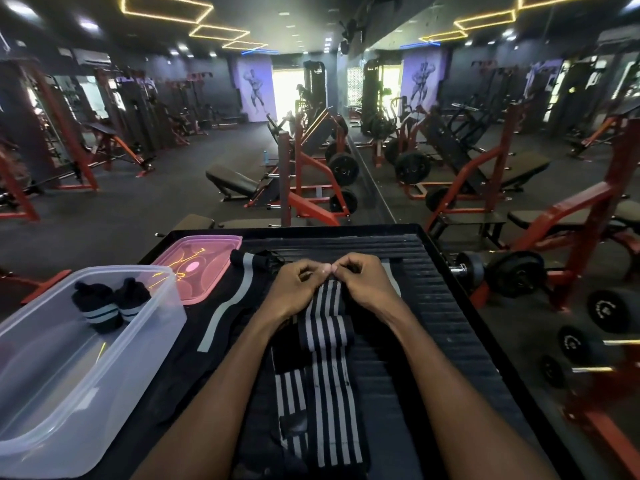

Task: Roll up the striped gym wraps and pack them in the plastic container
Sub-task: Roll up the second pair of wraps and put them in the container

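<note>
A long black wrap with white stripes [327, 344] lies unrolled down the middle of the black ribbed platform [436, 306]. My left hand [294, 289] and my right hand [367, 284] both pinch its far end, fingertips nearly touching. A clear plastic container [69, 375] stands at the left; two rolled striped wraps [110, 304] sit in its far end. Another black wrap with one grey stripe [235, 292] lies loose between the container and my left arm.
The container's pink lid [201, 268] lies flat behind it. Dumbbells [498, 271] rest on a rack to the right of the platform. Red and black gym machines and benches fill the floor beyond, with a mirror wall at right.
</note>
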Motion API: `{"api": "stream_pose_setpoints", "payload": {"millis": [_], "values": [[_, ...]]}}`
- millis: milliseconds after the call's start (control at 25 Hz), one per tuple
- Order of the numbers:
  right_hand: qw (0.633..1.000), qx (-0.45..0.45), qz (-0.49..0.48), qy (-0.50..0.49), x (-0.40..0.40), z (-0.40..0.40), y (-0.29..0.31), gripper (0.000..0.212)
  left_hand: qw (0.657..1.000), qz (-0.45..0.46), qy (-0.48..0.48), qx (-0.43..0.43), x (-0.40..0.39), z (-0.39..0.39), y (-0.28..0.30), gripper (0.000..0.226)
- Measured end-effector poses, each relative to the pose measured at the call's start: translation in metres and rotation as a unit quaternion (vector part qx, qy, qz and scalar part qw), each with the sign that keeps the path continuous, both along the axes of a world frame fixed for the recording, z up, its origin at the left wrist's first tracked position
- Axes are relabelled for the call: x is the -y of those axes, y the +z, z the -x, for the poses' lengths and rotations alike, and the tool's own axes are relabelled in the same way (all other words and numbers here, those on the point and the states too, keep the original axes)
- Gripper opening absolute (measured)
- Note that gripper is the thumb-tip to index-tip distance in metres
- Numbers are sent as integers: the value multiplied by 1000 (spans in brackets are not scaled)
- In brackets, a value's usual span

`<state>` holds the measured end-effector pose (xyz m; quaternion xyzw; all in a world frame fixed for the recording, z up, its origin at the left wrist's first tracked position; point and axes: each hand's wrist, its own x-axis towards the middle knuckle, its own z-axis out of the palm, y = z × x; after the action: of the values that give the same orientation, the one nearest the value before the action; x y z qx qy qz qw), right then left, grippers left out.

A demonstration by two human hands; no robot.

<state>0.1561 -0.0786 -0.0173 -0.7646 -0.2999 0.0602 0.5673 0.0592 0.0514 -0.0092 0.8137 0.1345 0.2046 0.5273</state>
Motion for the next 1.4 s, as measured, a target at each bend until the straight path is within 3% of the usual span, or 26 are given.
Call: {"api": "stream_pose_setpoints", "payload": {"millis": [40,280,400,600,720,840,1240,1400], "values": [[1000,-7,-2,-3,1,2,2,12,1000,25,-11,9,-1,2,2,1],[992,-100,-16,71,10,16,18,14,999,-39,11,29,-15,7,3,12],[993,-90,-52,49,12,16,21,8,999,-40,21,27,-13,7,4,11],[968,-201,-137,56,13,16,27,23,998,4,26,55,-11,6,4,13],[971,-190,-141,33,14,16,27,17,992,105,2,73,-8,7,3,13],[971,-187,-142,36,16,15,26,16,985,147,10,86,-7,7,2,14],[995,-72,-59,24,18,14,25,9,988,144,21,59,-6,3,0,17],[995,-69,-64,42,18,15,22,5,986,159,21,52,-3,2,0,14]]}}
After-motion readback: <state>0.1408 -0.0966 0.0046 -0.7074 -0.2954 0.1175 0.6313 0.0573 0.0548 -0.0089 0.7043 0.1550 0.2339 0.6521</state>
